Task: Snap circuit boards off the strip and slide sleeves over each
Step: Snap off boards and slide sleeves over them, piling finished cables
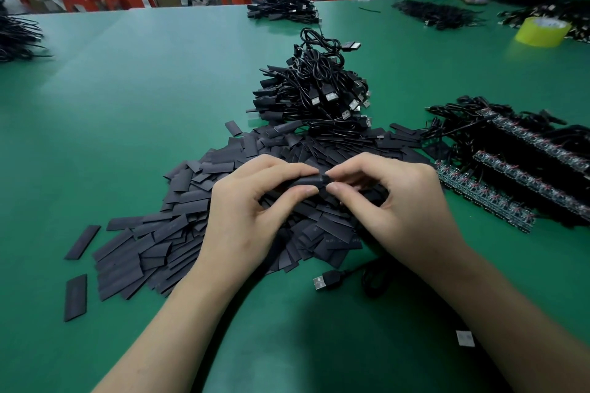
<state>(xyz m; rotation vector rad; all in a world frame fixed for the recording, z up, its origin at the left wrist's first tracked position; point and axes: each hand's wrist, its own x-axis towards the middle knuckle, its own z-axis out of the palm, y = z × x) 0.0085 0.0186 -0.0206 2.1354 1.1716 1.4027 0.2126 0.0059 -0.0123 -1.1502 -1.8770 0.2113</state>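
Hands met over the sleeve pile (223,201): left hand (252,201) pinched a sleeve (303,180), right hand (392,201) pinched its end, likely feeding a board in.

One head-worn wide-angle camera looks forward and down, close over the green table (111,112).

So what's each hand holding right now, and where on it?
Left hand pinches a black sleeve near one end; right hand pinches that end's tip. What's inside is hidden.
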